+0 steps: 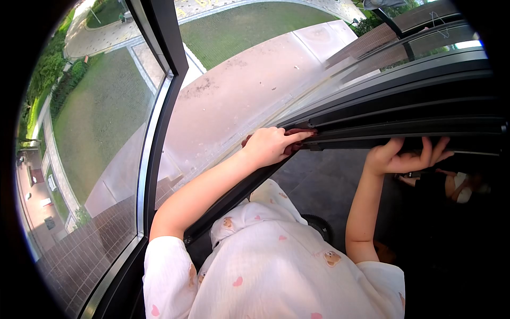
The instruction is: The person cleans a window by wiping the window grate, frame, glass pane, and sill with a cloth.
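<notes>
My left hand (267,147) presses a dark red cloth (299,131) against the black window frame (361,131), its index finger stretched along the cloth. Parts of the cloth show on both sides of the hand; the rest is hidden under the palm. Further right, my right hand (399,158) is at the lower edge of the same frame, palm turned up, fingers apart, with fingertips against or just under the edge. Nothing shows in its palm.
An opened glass pane with a dark and silver frame (143,175) stands at left. Outside, far below, are lawns (101,106) and a pinkish ledge (228,101). Dark floor (319,175) lies below the frame. A reflection of a person appears at right.
</notes>
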Action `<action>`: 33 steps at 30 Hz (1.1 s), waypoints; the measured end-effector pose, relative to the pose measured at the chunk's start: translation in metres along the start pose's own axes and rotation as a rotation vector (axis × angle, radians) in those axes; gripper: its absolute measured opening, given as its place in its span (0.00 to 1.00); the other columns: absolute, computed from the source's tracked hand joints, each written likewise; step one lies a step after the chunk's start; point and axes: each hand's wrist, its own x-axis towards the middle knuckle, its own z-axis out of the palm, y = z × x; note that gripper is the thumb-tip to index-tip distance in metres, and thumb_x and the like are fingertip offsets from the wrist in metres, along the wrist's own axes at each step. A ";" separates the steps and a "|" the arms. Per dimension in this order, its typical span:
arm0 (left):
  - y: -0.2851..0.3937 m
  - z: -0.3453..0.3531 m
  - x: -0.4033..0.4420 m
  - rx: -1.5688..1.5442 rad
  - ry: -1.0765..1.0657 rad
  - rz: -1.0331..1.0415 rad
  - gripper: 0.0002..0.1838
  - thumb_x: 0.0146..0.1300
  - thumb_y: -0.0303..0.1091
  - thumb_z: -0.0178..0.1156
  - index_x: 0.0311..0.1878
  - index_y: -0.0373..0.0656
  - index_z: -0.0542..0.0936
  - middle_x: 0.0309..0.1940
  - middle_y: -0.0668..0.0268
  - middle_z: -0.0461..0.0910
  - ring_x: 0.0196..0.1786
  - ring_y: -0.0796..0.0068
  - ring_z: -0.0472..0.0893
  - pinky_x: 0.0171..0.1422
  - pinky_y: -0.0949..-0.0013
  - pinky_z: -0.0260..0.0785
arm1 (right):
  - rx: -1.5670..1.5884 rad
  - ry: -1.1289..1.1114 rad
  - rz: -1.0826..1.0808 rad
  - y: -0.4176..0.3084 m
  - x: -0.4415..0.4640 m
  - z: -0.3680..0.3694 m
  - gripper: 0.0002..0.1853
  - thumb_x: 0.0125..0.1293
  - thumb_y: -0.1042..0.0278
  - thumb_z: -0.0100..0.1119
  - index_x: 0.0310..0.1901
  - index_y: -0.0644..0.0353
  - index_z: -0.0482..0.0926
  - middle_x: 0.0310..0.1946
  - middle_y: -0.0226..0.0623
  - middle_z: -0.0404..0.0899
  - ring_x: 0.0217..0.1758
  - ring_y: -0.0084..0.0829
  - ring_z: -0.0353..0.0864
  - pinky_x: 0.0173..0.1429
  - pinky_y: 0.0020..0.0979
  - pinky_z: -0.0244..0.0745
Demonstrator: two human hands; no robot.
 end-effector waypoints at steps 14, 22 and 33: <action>-0.042 0.021 -0.004 0.148 -0.029 0.168 0.28 0.50 0.37 0.55 0.56 0.74 0.65 0.14 0.63 0.71 0.18 0.65 0.74 0.19 0.65 0.66 | -0.014 -0.003 0.000 -0.001 0.001 -0.001 0.19 0.55 0.64 0.48 0.47 0.62 0.64 0.59 0.52 0.54 0.67 0.54 0.35 0.65 0.57 0.24; -0.068 0.017 0.008 0.522 -0.543 0.203 0.23 0.57 0.33 0.44 0.54 0.75 0.66 0.24 0.68 0.76 0.22 0.70 0.76 0.22 0.68 0.64 | 0.001 -0.005 0.012 -0.002 0.001 -0.001 0.18 0.54 0.65 0.49 0.47 0.62 0.64 0.59 0.51 0.53 0.67 0.54 0.33 0.65 0.57 0.25; -0.055 -0.024 0.022 0.542 -0.622 0.410 0.23 0.57 0.33 0.47 0.56 0.68 0.66 0.21 0.69 0.73 0.25 0.71 0.76 0.25 0.69 0.63 | 0.018 -0.019 0.075 -0.001 -0.006 0.000 0.19 0.57 0.59 0.47 0.47 0.61 0.61 0.59 0.54 0.52 0.67 0.56 0.33 0.64 0.59 0.24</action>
